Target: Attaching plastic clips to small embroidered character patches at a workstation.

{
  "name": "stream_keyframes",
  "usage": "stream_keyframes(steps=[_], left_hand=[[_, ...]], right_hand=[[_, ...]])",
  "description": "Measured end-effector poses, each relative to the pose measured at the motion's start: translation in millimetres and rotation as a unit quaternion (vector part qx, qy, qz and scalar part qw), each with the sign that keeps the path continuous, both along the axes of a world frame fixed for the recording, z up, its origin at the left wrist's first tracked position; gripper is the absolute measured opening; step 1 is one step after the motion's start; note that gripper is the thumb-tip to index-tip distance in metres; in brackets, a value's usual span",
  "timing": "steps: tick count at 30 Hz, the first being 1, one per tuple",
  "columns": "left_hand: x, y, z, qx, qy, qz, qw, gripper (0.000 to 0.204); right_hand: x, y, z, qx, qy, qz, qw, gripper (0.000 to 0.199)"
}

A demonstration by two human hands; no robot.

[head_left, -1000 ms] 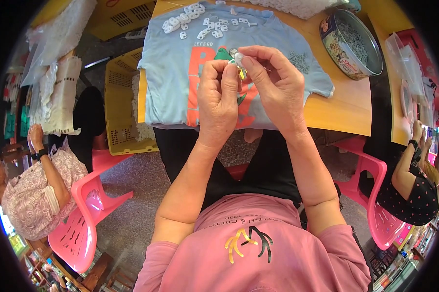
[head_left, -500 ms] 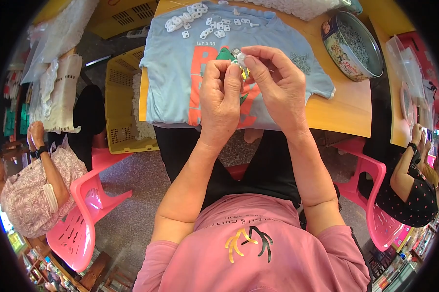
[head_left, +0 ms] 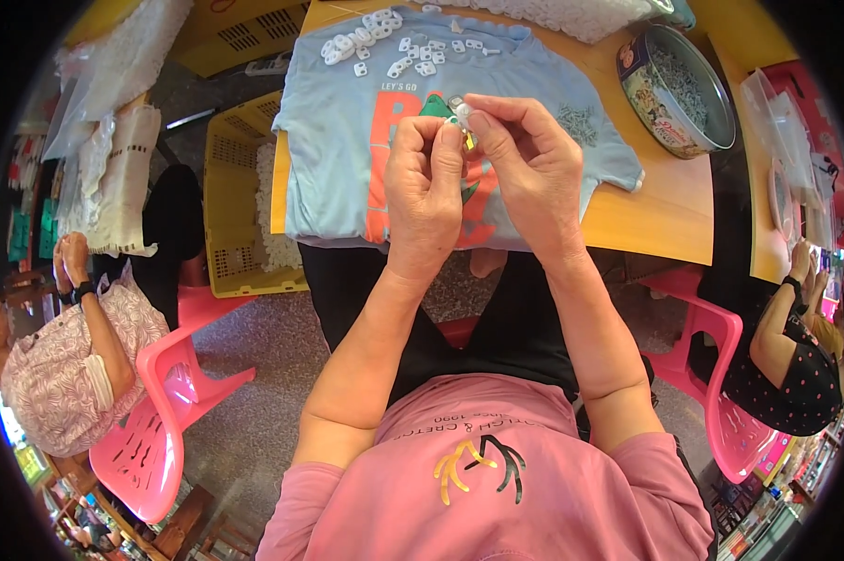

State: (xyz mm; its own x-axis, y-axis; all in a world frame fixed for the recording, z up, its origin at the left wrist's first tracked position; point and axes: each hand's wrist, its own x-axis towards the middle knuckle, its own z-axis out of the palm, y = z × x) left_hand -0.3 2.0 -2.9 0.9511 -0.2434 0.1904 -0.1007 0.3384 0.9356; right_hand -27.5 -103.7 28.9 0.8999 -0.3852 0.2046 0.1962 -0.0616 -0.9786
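Observation:
My two hands meet above a light blue T-shirt (head_left: 328, 140) spread over the table. My right hand (head_left: 534, 168) pinches a small white plastic part (head_left: 459, 112) between thumb and forefinger; a greyish end of it sticks up past the fingertips. My left hand (head_left: 424, 192) is closed, its thumb and forefinger pressed on the near side of that same part. Fingers cover most of it, so its full shape is hidden. Beyond the hands lie a heap of white plastic pieces (head_left: 352, 42) and a looser group of small white pieces (head_left: 425, 58). Small grey metal pieces (head_left: 579, 122), apparently screws, lie to the right.
A round tin (head_left: 651, 103) holding many small metal pieces stands at the table's right. On the left is a yellow crate (head_left: 218, 196) with white pieces inside. Pink chairs (head_left: 165, 411) flank me, and a person (head_left: 76, 374) sits on each side.
My hands stay together on the white part with only a slight shift of the fingers. The T-shirt and the pieces on it appear slightly farther right and lower in the picture.

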Motion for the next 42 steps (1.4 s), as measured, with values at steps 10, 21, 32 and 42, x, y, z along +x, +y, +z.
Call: stream_keyframes(steps=[10, 21, 32, 42], left_hand=[[-3, -1, 0, 0.011, -0.006, 0.014, 1.0, 0.011], [-2, -4, -9, -0.023, -0.015, 0.049, 0.998, 0.011], [-4, -2, 1, 0.042, -0.071, 0.034, 0.996, 0.016], [1, -3, -3, -0.048, -0.083, -0.002, 0.995, 0.044]], right_hand=[[1, -3, 3, -0.027, 0.031, 0.018, 0.999, 0.016], [3, 1, -3, -0.091, -0.01, 0.023, 0.996, 0.015], [-1, -11, 19, 0.009, 0.041, 0.055, 0.998, 0.02], [-5, -18, 22, 0.112, 0.071, 0.132, 0.982, 0.025]])
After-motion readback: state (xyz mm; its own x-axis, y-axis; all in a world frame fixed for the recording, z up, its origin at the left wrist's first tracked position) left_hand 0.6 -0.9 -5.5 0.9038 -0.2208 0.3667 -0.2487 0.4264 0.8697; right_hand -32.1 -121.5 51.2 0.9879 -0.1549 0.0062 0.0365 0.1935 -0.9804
